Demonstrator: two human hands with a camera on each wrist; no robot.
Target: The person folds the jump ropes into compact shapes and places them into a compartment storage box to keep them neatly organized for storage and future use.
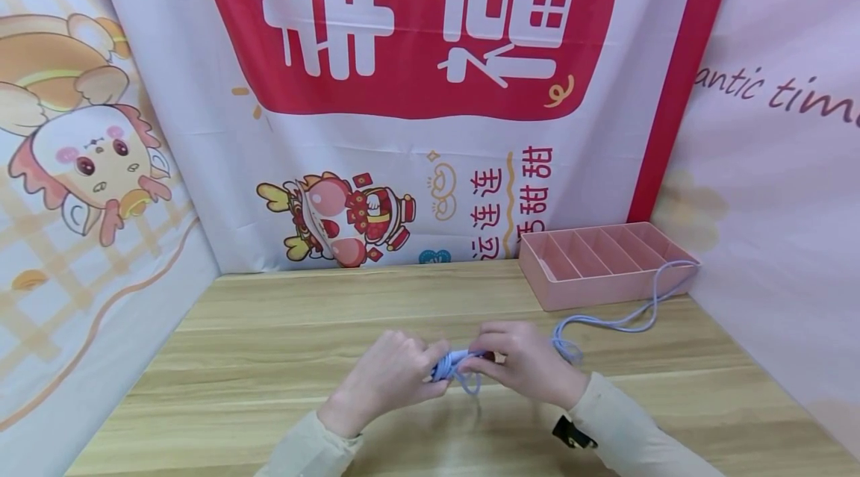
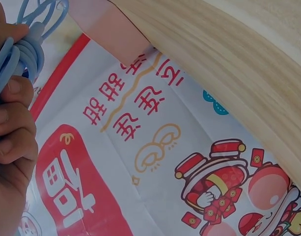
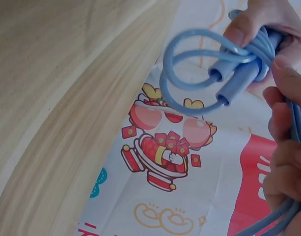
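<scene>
A light-blue jump rope (image 1: 460, 359) is held between both hands, above the wooden table. My left hand (image 1: 386, 380) grips its handles (image 3: 241, 81), which lie side by side with several turns of cord (image 2: 27, 56) wound round them. Loops of cord (image 3: 182, 32) stick out past the handle ends. On the other side, my right hand (image 1: 527, 365) pinches the cord close to the wound bundle, with strands running through its curled fingers (image 3: 287, 167). Loose cord (image 1: 608, 324) trails away to the right of that hand. Parts of the handles are hidden by the left fingers.
A pink divided box (image 1: 605, 290) stands at the table's back right corner, the trailing cord lying over its right end. Printed cloths (image 1: 376, 141) hang behind and at both sides of the wooden table (image 1: 282, 313).
</scene>
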